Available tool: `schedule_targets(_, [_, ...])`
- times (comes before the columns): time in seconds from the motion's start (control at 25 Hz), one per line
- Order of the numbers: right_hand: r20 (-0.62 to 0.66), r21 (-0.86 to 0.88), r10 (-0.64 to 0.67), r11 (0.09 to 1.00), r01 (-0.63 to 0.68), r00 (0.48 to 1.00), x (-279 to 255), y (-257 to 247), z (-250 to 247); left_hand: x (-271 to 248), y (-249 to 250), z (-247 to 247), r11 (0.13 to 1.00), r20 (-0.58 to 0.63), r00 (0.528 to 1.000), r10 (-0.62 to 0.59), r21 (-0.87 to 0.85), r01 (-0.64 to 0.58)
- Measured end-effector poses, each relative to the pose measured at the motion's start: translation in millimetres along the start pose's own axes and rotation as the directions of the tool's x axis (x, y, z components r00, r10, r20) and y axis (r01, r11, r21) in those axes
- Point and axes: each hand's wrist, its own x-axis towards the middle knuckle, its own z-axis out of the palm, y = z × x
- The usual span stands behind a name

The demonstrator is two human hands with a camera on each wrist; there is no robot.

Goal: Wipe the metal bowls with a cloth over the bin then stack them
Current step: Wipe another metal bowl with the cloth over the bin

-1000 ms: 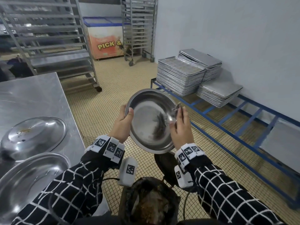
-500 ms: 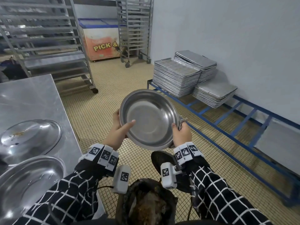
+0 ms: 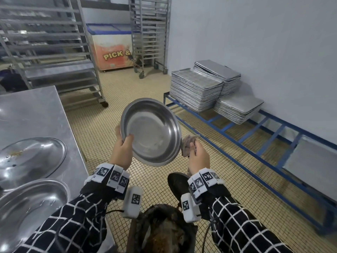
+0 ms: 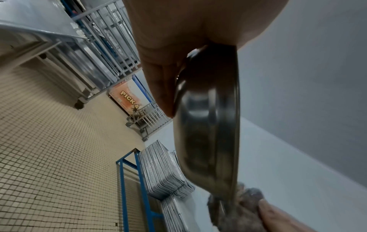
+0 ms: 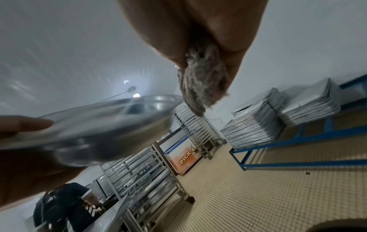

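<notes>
A round metal bowl (image 3: 153,132) is held up on edge, its hollow facing me, above the floor just beyond the dark bin (image 3: 160,232). My left hand (image 3: 123,148) grips its left rim, thumb inside and fingers behind; the left wrist view shows the bowl (image 4: 208,125) edge-on under that hand (image 4: 178,47). My right hand (image 3: 197,156) holds a bunched grey cloth (image 3: 187,146) just off the bowl's right rim. From the right wrist, the cloth (image 5: 202,84) hangs from my fingers beside the blurred bowl (image 5: 95,127).
On the steel table (image 3: 36,114) at left lie an upturned metal bowl (image 3: 31,157) and an upright one (image 3: 29,205). Baking trays (image 3: 197,88) are stacked on a blue frame (image 3: 255,161) along the wall. Wheeled racks (image 3: 54,52) and a chest freezer (image 3: 113,50) stand behind.
My right hand with the cloth has left the inside of the bowl and moved off its right rim. The left hand alone now holds the bowl, shifted slightly left.
</notes>
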Motion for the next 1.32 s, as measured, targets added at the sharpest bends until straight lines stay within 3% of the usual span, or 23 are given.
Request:
schedule_targets(0.08, [0.025,-0.02,-0.089,0.996,0.089,0.996,-7.1,-5.1,2.0,1.2,-3.9,-2.5,1.0,0.012,1.0,0.004,0.026,-0.005])
schedule_targets(0.16, [0.164,-0.02,-0.228,0.972,0.234,0.96,-20.1,-15.3,10.3,3.1,-9.3,-2.7,0.999,0.023,1.0,-0.003,0.043,0.002])
schedule_targets(0.2, [0.266,-0.03,-0.316,0.942,0.335,0.911,-29.0,-20.5,16.8,3.3,-9.6,-0.6,0.999,0.035,0.999,-0.006,0.032,0.005])
schedule_targets(0.32, [0.529,0.003,-0.533,0.779,0.627,0.66,-51.4,-21.8,40.3,4.2,-7.5,5.6,0.999,0.03,0.999,0.012,0.033,-0.013])
schedule_targets(0.36, [0.566,0.001,-0.553,0.742,0.67,0.611,-52.9,-16.5,44.6,2.9,-3.7,7.0,0.999,0.027,0.999,0.017,0.031,-0.018])
schedule_targets(0.4, [0.587,-0.034,-0.549,0.718,0.696,0.595,-51.6,-10.8,45.4,2.1,-1.3,7.4,1.0,0.024,0.999,0.024,0.017,-0.024])
schedule_targets(0.52, [0.597,-0.261,-0.491,0.629,0.732,0.634,-35.7,6.8,36.6,1.9,0.3,4.3,1.0,0.021,1.0,0.023,0.006,-0.023])
schedule_targets(0.6, [0.596,-0.343,-0.434,0.624,0.703,0.676,-26.7,13.4,32.1,1.8,-2.1,3.5,1.0,0.032,0.999,0.023,0.012,-0.023])
schedule_targets(0.76, [0.597,-0.134,-0.49,0.719,0.682,0.635,-41.3,0.4,43.3,8.7,-9.7,2.2,0.998,0.02,0.998,0.061,0.019,-0.061])
schedule_targets(0.84, [0.532,-0.098,-0.534,0.733,0.673,0.658,-50.6,-5.1,46.8,10.5,-8.5,2.5,0.997,0.022,0.998,0.06,0.048,-0.061])
schedule_targets(0.96, [0.502,-0.268,-0.508,0.678,0.685,0.7,-42.0,4.7,40.0,9.6,-2.0,3.6,0.993,0.035,0.998,0.06,0.102,-0.063])
schedule_targets(1.04, [0.54,-0.449,-0.427,0.583,0.677,0.726,-26.8,15.9,31.5,8.6,1.5,4.5,0.993,0.045,0.998,0.045,0.108,-0.05])
schedule_targets(1.12, [0.531,-0.607,-0.332,0.494,0.623,0.78,-8.6,24.5,25.0,7.2,2.5,6.4,0.993,0.08,0.996,0.032,0.112,-0.04])
schedule_targets(1.16, [0.494,-0.654,-0.301,0.49,0.576,0.816,1.2,27.3,22.9,6.9,2.2,7.4,0.993,0.099,0.995,0.022,0.111,-0.033])
schedule_targets(1.32, [0.36,-0.605,-0.279,0.656,0.451,0.89,31.6,25.8,12.3,15.1,-6.5,4.9,0.994,0.155,0.987,-0.041,0.102,0.025])
